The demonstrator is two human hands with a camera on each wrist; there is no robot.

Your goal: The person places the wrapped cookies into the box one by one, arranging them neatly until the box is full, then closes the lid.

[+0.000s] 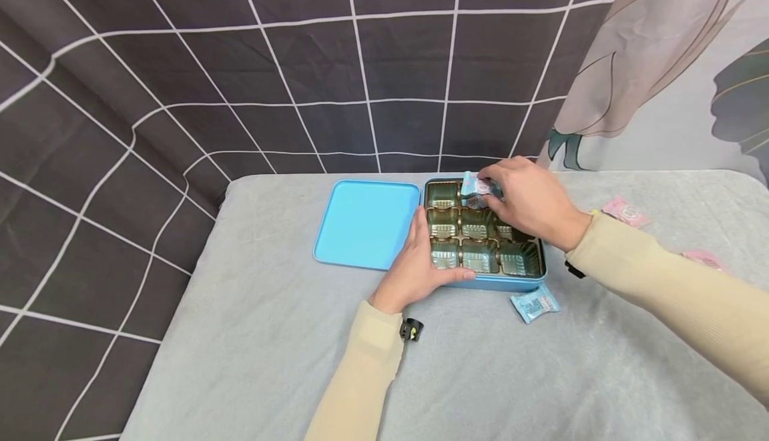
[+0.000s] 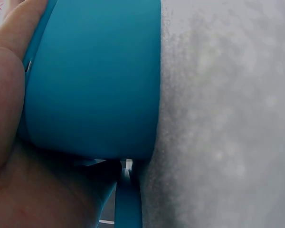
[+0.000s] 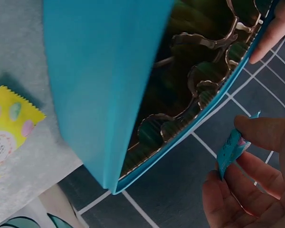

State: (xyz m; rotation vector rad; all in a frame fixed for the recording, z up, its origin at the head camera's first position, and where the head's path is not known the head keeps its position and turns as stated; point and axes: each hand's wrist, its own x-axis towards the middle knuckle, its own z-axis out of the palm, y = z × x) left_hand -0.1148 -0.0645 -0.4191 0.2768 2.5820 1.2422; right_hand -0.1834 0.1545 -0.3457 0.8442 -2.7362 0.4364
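A blue tin [image 1: 496,283] with a gold divided tray [image 1: 478,239] stands uncovered on the bed-like grey surface. My left hand [image 1: 414,264] rests against its left front corner, straight fingers along the left side and thumb along the front rim. Between thumb and fingers of my right hand [image 1: 535,197] is a small blue wrapped packet [image 1: 472,184], pinched over the back middle compartment. In the right wrist view the same packet [image 3: 232,148] shows just beyond the tin's rim. Whether anything lies beneath it in that compartment I cannot tell. The other visible compartments hold nothing.
The blue lid [image 1: 366,224] lies flat left of the tin. Another blue packet [image 1: 535,303] lies by the front right corner. Pink packets [image 1: 625,211] lie to the right, one partly behind the right sleeve. A yellow packet [image 3: 14,128] shows beside the tin. Dark checked cloth [image 1: 396,61] hangs behind.
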